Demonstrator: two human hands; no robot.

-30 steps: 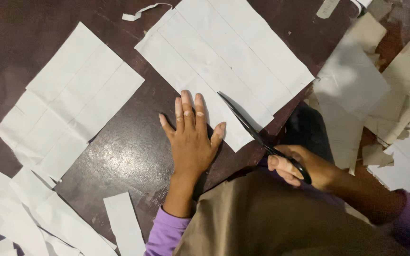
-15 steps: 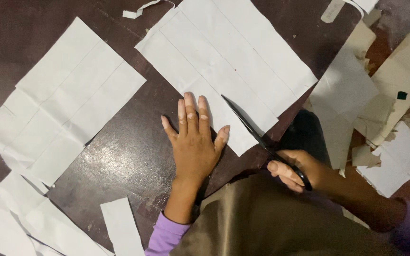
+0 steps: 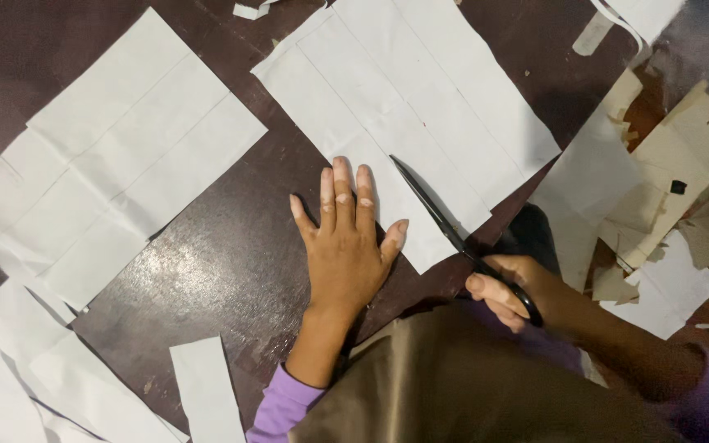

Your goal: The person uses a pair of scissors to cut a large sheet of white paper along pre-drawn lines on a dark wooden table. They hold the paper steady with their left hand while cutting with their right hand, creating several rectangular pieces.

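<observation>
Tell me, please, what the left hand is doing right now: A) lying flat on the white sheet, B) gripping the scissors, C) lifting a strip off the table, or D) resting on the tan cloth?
A: the left hand lies flat, fingers spread, on the near edge of the white sheet, while the right hand holds the scissors.

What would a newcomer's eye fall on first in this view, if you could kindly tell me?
First, the left hand pressed flat at the centre, fingers on the near corner of a large creased white paper sheet. Just right of it, the right hand holds black scissors with blades lying over that sheet's edge. Another white sheet lies at left on the dark tabletop.
</observation>
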